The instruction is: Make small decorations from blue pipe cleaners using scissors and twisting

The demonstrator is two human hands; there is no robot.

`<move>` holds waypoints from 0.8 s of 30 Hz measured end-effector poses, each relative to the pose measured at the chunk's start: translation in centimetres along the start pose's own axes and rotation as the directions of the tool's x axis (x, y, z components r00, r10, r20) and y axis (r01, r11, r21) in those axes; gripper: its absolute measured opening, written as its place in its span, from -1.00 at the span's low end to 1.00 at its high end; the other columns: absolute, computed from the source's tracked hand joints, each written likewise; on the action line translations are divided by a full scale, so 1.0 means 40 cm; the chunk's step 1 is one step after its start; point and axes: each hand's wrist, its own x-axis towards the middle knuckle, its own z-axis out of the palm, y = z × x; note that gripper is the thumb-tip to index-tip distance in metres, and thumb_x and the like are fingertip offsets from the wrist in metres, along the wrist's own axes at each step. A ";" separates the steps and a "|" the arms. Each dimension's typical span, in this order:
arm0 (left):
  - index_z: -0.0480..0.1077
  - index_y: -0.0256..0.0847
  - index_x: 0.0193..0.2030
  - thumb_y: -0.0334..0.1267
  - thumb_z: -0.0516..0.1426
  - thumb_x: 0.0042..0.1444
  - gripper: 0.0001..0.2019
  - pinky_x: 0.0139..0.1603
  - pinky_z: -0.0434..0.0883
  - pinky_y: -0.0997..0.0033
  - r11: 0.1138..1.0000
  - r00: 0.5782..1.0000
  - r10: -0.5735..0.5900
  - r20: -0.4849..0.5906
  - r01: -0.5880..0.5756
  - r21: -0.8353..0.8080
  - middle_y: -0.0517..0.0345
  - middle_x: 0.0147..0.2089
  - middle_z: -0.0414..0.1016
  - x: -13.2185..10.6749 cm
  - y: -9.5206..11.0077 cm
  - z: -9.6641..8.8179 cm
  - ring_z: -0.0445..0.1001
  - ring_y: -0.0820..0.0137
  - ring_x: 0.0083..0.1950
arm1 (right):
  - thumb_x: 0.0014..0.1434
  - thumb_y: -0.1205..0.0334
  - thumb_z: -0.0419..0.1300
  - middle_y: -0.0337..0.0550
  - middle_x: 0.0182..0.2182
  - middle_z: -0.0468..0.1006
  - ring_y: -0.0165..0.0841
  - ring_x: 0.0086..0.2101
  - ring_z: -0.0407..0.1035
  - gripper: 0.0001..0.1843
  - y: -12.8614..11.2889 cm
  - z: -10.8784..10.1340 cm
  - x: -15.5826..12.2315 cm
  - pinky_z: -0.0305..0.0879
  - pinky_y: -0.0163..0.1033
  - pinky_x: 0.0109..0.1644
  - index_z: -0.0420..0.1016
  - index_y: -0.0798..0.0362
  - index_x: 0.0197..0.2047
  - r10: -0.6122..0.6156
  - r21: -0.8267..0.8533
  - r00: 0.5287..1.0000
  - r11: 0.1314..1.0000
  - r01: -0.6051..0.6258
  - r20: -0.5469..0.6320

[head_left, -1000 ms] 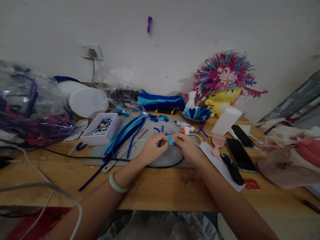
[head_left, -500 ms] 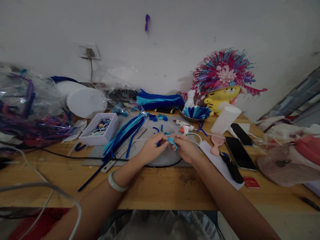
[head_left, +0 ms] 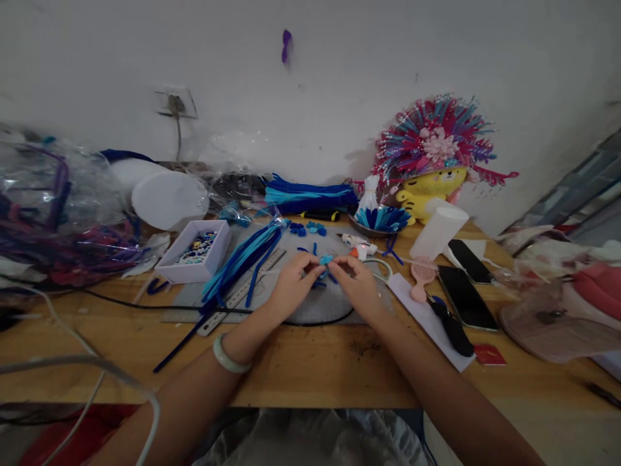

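Both hands met over the grey mat (head_left: 317, 309) at the counter's (head_left: 301, 372) middle. The left hand (head_left: 291, 286) and right hand (head_left: 359, 286) each pinched one small blue flower piece (head_left: 325, 261) at the fingertips, closed on it together. Two phones (head_left: 466, 290) lay side by side toward the right edge, one pink brush (head_left: 421, 279) just beside them. One bead box (head_left: 194, 251), one ruler (head_left: 242, 291) and one glue gun (head_left: 359, 244) ringed the mat. Bare wood ran along the near edge; a plastic bag (head_left: 53, 207) crowded the left edge.
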 end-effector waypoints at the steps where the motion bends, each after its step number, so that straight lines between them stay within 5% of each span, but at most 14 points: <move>1: 0.29 -0.20 -0.46 -0.28 0.06 0.01 -0.92 -0.34 0.22 0.48 1.000 1.000 0.016 0.008 -0.016 0.011 0.24 -0.47 0.27 0.000 0.000 -0.001 0.25 0.48 -0.40 | -0.02 0.16 0.12 -0.20 -0.46 0.44 -0.39 -0.41 0.30 -0.86 -0.002 0.000 0.001 0.20 -0.28 -0.32 0.38 0.06 -0.43 0.003 -0.003 1.000 1.000 -0.003 -0.001; 7: 0.28 -0.22 -0.48 -0.23 -0.03 0.09 -0.81 -0.31 0.21 0.46 1.000 0.999 0.007 0.040 -0.007 -0.007 0.22 -0.48 0.27 0.003 0.006 -0.004 0.25 0.46 -0.38 | -0.08 0.18 0.16 -0.22 -0.48 0.42 -0.41 -0.44 0.28 -0.87 0.004 -0.003 0.009 0.20 -0.29 -0.34 0.36 0.06 -0.44 0.033 0.024 0.999 0.999 -0.034 0.023; 18: 0.27 -0.23 -0.44 -0.23 0.02 0.01 -0.87 -0.46 0.22 0.53 0.913 0.964 -0.228 0.140 0.262 -0.312 0.30 -0.57 0.22 -0.001 0.017 0.014 0.22 0.53 -0.51 | -0.09 0.20 0.14 -0.26 -0.51 0.43 -0.43 -0.45 0.30 -0.88 0.023 -0.009 0.022 0.22 -0.29 -0.32 0.37 0.07 -0.44 0.084 0.145 0.987 0.984 -0.103 0.135; 24: 0.29 -0.24 -0.42 -0.35 0.01 -0.03 -0.93 -0.38 0.22 0.51 0.992 0.993 -0.072 0.097 0.081 -0.099 0.25 -0.48 0.27 -0.004 -0.002 0.016 0.25 0.51 -0.42 | -0.05 0.21 0.14 -0.19 -0.39 0.50 -0.36 -0.35 0.34 -0.82 0.014 -0.014 0.009 0.23 -0.27 -0.23 0.42 0.07 -0.33 -0.088 -0.089 0.984 0.991 0.103 0.157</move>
